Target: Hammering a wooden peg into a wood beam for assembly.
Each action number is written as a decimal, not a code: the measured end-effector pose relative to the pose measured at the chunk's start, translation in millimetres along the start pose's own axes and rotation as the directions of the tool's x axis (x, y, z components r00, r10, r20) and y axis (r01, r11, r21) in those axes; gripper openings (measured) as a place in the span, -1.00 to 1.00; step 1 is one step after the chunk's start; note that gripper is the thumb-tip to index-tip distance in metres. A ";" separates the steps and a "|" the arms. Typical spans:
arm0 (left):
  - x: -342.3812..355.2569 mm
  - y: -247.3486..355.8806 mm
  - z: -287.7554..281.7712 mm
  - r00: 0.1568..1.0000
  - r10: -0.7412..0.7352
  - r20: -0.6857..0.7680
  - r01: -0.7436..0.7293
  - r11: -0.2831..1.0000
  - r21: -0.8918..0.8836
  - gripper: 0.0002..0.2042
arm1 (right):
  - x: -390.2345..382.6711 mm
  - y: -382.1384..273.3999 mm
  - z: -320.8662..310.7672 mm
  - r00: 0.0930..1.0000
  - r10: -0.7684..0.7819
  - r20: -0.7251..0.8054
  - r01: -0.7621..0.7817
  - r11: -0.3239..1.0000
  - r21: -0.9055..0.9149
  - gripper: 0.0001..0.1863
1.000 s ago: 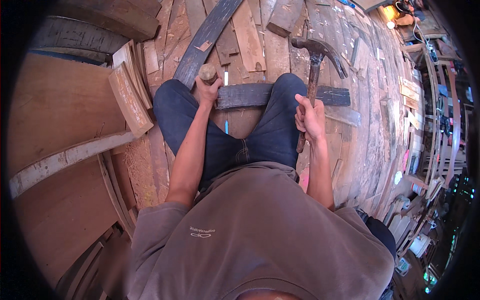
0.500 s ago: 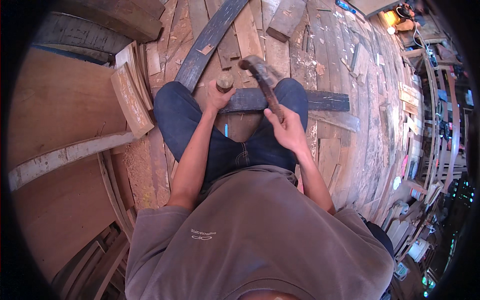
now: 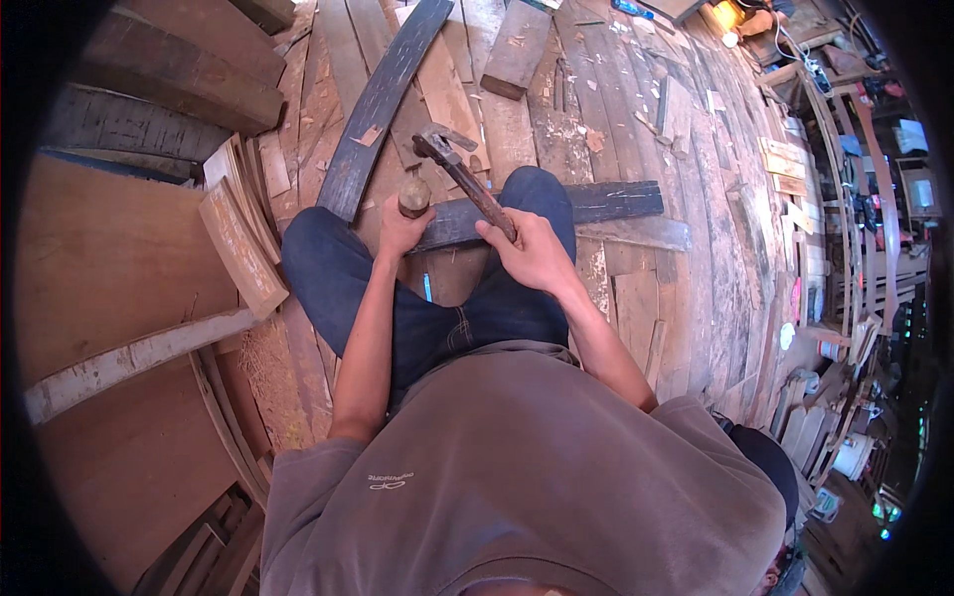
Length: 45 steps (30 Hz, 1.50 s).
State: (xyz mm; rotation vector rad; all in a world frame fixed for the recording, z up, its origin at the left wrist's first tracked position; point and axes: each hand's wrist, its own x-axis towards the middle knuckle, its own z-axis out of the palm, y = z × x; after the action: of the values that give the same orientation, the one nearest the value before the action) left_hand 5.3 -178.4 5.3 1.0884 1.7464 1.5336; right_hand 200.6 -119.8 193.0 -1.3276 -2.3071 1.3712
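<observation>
My left hand (image 3: 399,228) is closed around an upright round wooden handle (image 3: 414,195). Its blunt end faces up; whatever is below the fist is hidden. In my right hand (image 3: 537,250) is a hammer (image 3: 467,184), gripped by its dark, worn shaft. The hammer's head is just above and beyond the top of the handle, apart from it as far as I can tell. Beneath both hands a dark weathered board (image 3: 611,201) lies crosswise between my bent legs. A thin blue object (image 3: 427,287) shows on the near side of that board.
A second dark board (image 3: 383,109) slants away on the plank floor (image 3: 636,129), which has wood chips on it. A thick wood block (image 3: 517,48) lies farther off. Curved wooden pieces (image 3: 241,248) and a panel (image 3: 119,238) stand at my left. Cluttered shelving (image 3: 845,219) runs along the right.
The hammer has swung left, its head coming closer to the wooden handle. My left hand keeps its hold. The whole view has shifted slightly.
</observation>
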 end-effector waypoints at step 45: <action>-3.5 -15.5 -1.5 0.887 -0.240 -0.394 0.264 0.965 0.007 -0.62 | 14.1 -1.8 -33.5 0.944 0.234 0.234 -0.300 0.905 0.302 -0.48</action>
State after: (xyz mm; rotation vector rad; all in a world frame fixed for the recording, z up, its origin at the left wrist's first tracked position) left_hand 2.6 -182.4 -9.9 0.5701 2.1157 1.6172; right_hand 208.4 -88.3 209.5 -1.4945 -1.9218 1.9558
